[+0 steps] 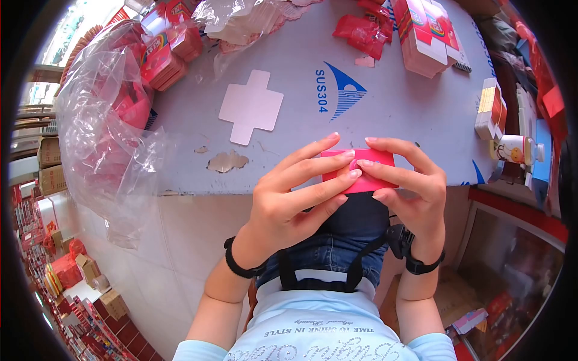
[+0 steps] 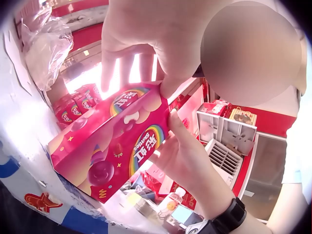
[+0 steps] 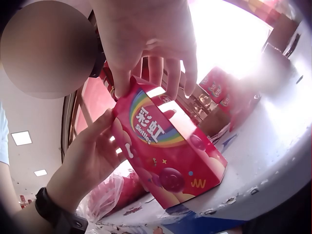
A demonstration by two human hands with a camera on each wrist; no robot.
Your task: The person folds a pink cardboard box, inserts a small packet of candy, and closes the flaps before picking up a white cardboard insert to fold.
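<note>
A red-pink Skittles box (image 1: 368,184) (image 2: 117,146) (image 3: 168,151) is between both hands at the table's near edge, its printed sides facing the wrist cameras. The left hand (image 1: 289,195) (image 2: 156,36) (image 3: 87,156) holds it with the thumb at the near side and fingers over the top end. The right hand (image 1: 415,180) (image 2: 187,163) (image 3: 151,34) holds the other side, thumb low, index finger at the middle of the top. Fingertips of both hands nearly meet there. The box's lower end is by the table edge in the wrist views.
On the grey-blue table (image 1: 289,144) lie a white cross-shaped card (image 1: 251,107), a clear plastic bag (image 1: 102,114) at left, red boxes (image 1: 162,63) behind it, red packets (image 1: 364,33) and stacked boxes (image 1: 424,42) at back right, and a small jar (image 1: 515,149) at far right.
</note>
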